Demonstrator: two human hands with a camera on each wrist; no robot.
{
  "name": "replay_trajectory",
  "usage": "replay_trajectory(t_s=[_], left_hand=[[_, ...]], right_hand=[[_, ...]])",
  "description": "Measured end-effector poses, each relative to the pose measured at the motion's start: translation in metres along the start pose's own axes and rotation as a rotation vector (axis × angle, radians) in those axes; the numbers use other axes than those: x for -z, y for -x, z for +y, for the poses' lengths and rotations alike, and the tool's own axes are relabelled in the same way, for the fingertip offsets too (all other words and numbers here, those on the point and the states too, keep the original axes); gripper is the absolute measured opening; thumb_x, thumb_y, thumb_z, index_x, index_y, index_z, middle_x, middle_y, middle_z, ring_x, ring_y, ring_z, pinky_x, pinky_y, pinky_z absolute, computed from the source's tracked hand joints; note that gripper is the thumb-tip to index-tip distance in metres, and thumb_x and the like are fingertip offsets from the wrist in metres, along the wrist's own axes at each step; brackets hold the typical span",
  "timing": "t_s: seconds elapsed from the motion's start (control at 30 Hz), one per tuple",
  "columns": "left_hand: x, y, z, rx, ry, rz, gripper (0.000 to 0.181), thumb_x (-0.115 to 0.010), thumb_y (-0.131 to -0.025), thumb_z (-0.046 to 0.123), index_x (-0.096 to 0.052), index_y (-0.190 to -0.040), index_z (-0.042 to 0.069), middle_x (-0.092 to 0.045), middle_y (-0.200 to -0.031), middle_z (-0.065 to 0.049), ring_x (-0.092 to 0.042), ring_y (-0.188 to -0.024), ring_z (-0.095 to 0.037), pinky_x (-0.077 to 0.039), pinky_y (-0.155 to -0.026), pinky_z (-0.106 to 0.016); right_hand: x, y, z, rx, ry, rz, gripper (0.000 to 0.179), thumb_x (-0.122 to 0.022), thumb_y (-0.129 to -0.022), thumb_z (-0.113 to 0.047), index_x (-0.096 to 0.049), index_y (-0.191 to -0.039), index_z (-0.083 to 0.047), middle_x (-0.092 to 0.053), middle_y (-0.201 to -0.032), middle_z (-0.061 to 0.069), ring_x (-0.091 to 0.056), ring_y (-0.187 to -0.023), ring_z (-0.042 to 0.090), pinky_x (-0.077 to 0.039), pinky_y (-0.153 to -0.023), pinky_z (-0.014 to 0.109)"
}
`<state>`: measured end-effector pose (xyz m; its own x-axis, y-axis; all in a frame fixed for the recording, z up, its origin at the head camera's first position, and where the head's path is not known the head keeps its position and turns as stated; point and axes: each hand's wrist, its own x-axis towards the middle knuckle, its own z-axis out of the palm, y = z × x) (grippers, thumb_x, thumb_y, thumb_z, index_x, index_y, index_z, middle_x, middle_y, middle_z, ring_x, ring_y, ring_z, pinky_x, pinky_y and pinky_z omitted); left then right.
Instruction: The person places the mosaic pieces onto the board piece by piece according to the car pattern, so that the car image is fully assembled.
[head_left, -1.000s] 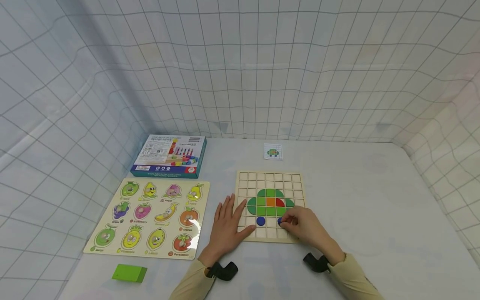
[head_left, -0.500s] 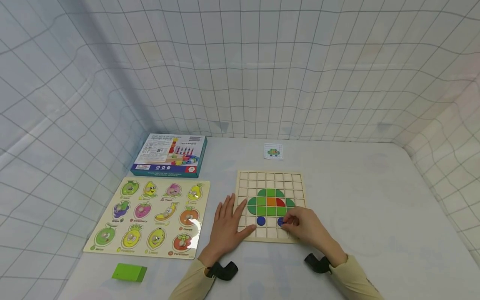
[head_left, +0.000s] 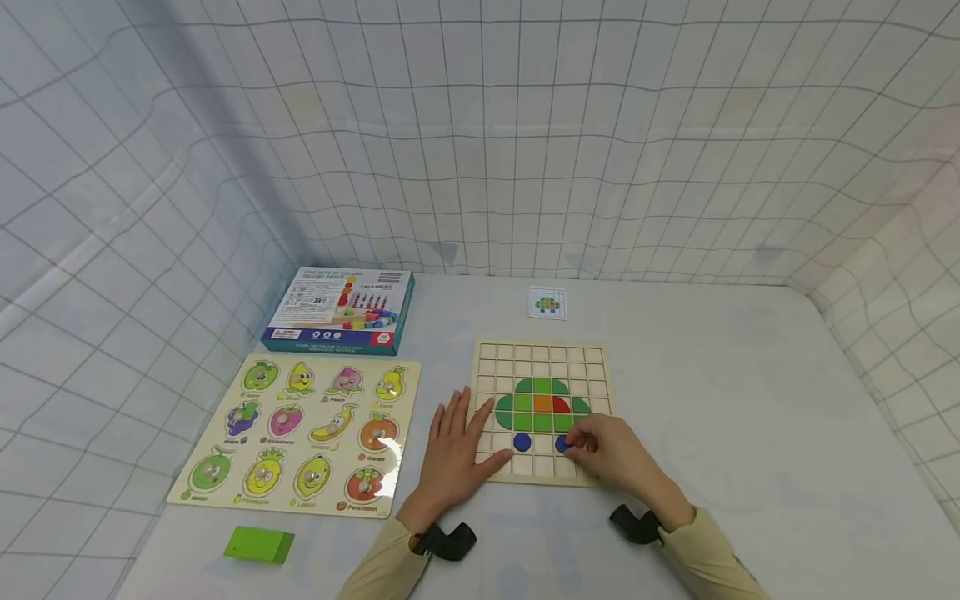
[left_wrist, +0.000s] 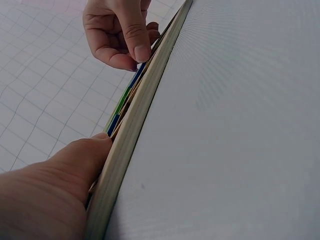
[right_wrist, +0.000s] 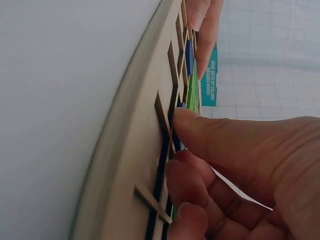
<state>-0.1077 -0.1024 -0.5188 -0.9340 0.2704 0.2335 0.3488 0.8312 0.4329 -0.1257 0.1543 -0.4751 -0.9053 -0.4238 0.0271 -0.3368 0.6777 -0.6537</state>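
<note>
A wooden grid board [head_left: 495,467] lies on the table, with green, orange and red tiles set in its cells as a car-like shape. Below the shape sits a blue disc [head_left: 522,442] in a cell. My right hand [head_left: 613,454] pinches a second blue disc [head_left: 561,444] between thumb and fingers at a cell on the board's lower right; the fingertips partly cover it. My left hand [head_left: 452,454] rests with fingers spread on the board's left side, its thumb near the first disc. In the right wrist view, the pinched blue disc [right_wrist: 178,141] is mostly hidden behind the thumb.
A small picture card [head_left: 547,303] of a similar shape lies behind the board. To the left are a fruit puzzle board [head_left: 300,437], a boxed toy set [head_left: 337,311] and a green block [head_left: 258,545]. Gridded cloth walls [head_left: 510,150] surround the table.
My right hand has shifted very slightly to the right with the blue disc, which shows a little more of its face. My left hand has stayed in place.
</note>
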Motion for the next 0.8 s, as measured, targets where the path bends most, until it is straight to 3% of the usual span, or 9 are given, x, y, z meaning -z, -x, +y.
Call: replay_trajectory(t_s=[0.53, 0.8], left_hand=[[-0.0015, -0.0008, -0.0014, -0.014, -0.002, 0.012, 0.078, -0.062, -0.084, 0.054, -0.038, -0.146, 0.013, -0.022, -0.152, -0.023, -0.013, -0.14, -0.037, -0.006, -0.111, -0.053], [-0.0028, -0.0007, -0.0023, -0.004, -0.01, 0.002, 0.078, -0.061, -0.085, 0.056, -0.038, -0.147, 0.015, -0.021, -0.152, -0.022, -0.011, -0.141, -0.035, -0.004, -0.111, -0.05]], right_hand=[[0.0012, -0.0018, 0.0018, -0.009, -0.016, -0.003, 0.013, -0.075, -0.08, -0.006, -0.066, -0.077, -0.015, -0.054, -0.071, -0.011, -0.048, -0.062, 0.006, -0.042, -0.054, 0.024], [0.0005, -0.0016, 0.0005, -0.026, 0.001, 0.016, 0.014, -0.079, -0.079, -0.018, -0.065, -0.076, -0.016, -0.052, -0.069, -0.011, -0.045, -0.059, 0.007, -0.04, -0.052, 0.024]])
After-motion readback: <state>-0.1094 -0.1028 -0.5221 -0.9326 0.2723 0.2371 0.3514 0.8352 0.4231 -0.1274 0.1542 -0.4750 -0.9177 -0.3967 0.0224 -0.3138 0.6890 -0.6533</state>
